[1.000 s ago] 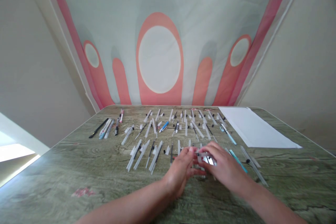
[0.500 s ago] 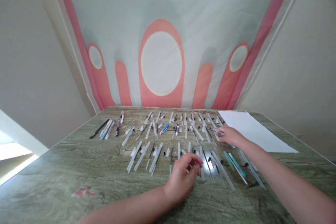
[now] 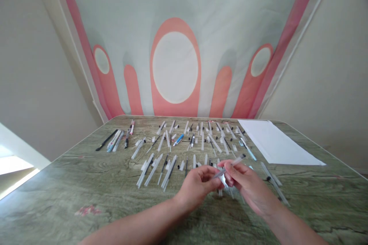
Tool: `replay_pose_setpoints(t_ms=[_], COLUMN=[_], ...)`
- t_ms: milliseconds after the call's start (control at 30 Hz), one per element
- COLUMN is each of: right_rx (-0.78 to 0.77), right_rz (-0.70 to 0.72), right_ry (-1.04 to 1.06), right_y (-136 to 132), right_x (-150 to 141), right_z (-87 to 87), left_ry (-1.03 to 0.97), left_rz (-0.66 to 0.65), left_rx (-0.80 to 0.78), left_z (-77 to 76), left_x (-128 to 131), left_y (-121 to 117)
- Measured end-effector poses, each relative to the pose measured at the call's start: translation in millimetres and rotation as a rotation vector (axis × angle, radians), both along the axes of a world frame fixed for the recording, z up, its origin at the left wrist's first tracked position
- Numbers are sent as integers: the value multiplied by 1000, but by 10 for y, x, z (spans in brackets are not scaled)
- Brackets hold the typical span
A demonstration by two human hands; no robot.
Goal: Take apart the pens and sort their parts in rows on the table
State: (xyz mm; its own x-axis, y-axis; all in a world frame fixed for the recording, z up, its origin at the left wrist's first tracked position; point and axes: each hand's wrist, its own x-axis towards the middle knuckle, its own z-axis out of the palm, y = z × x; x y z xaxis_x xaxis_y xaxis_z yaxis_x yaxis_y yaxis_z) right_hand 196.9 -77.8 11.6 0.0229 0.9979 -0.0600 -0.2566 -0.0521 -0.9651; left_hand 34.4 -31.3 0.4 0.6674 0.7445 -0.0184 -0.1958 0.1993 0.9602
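Both hands meet over the right half of the table. A slim clear pen barrel [image 3: 237,160] with a dark end slants up to the right between them. My right hand [image 3: 253,185] is closed on it, thumb and fingers pinching its middle. Its lower end is pinched in the fingertips of my left hand [image 3: 196,187]. Whether a refill is inside the barrel I cannot tell. Under and around the hands lie more translucent barrels [image 3: 153,170], dark thin refills [image 3: 162,169] and small clear caps [image 3: 181,165], some of them hidden by my fingers.
Rows of pen parts cover the middle of the wood-patterned table [image 3: 120,214]. A blue and white pen [image 3: 178,139] lies among them. Several pens [image 3: 114,140] are grouped at the left. A white paper sheet [image 3: 278,143] lies at the right, and a printed backdrop [image 3: 175,65] hangs behind.
My right hand has come back from the far right rows toward me and meets my left hand. The clear pen barrel is now held between both hands.
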Motion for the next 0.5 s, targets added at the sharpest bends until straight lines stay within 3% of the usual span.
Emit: replay_pose_setpoints(t_ms=[133,233,500], right_rx=[12,-10,-18], right_rz=[-88,-104,50], right_ry=[128,200,145], right_y=[33,22,-51], right_x=[152,188,50], right_z=[-39,-62,-82], left_ry=[36,2,-133], left_rz=[120,141,204], left_rx=[21,-57,-141], left_z=[49,61,86], left_x=[-67,-102,-134], left_y=[155,239,301])
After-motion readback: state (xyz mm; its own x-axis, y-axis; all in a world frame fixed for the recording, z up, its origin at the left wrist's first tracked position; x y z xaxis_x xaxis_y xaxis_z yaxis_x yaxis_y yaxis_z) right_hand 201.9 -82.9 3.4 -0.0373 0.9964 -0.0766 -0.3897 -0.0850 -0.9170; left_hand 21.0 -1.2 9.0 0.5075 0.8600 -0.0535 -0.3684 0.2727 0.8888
